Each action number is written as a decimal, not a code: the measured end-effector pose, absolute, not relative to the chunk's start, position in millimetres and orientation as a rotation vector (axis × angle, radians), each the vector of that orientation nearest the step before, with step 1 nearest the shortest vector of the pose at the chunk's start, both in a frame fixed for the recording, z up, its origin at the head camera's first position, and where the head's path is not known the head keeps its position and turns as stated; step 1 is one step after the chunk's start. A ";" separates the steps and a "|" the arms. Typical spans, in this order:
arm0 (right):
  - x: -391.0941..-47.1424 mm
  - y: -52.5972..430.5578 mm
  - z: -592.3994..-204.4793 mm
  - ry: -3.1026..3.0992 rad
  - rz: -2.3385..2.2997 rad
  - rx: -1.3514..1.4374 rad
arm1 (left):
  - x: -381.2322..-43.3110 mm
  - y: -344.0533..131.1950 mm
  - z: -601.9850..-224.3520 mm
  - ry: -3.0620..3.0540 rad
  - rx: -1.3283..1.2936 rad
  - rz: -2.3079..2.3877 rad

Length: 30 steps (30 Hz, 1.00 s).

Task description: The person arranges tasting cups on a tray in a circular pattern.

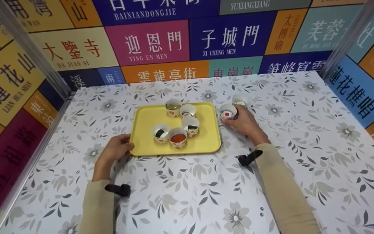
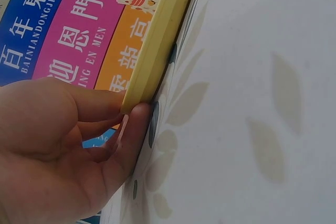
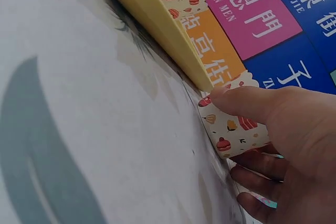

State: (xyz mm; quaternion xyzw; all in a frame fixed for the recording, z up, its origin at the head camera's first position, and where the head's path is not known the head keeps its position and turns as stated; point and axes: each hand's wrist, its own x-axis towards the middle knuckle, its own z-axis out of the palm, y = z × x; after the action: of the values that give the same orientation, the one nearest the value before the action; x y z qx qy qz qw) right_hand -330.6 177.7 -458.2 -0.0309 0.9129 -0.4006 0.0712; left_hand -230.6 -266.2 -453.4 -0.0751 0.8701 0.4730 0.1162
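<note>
My left hand point(image 1: 117, 148) grips the left edge of a yellow tray point(image 1: 144, 118). In the left wrist view, thumb and fingers pinch the tray's rim point(image 2: 152, 61). My right hand point(image 1: 246, 123) holds a paper cup point(image 1: 228, 114) just off the tray's right edge; a white piece with a red top sits inside. Dessert prints cover this paper cup point(image 3: 231, 129) in the right wrist view, with the thumb on its near side. Several similar cups stand on the tray, among them one with orange-red filling point(image 1: 178, 138) and one with black-and-white contents point(image 1: 160, 133).
Another paper cup point(image 1: 240, 99) with pale contents stands behind my right hand, partly hidden by it. The table point(image 1: 187, 195) has a white floral cover. Panels with large characters point(image 1: 154, 42) rise along the back and both sides.
</note>
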 end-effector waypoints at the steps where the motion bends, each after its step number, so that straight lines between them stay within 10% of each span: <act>1: -330.7 177.3 -458.6 2.754 -1.198 -0.096 | -230.5 -266.3 -453.3 2.548 -0.215 1.385; 30: -323.5 151.8 -438.8 2.819 -1.349 -0.002 | -231.1 -267.3 -453.2 2.567 -0.221 1.332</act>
State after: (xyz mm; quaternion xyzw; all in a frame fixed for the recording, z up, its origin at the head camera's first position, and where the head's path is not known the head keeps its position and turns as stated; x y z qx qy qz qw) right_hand -323.5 151.8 -438.8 -0.0006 0.9021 -0.4315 0.0083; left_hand -231.1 -267.3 -453.2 -0.0757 0.8786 0.4559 0.1203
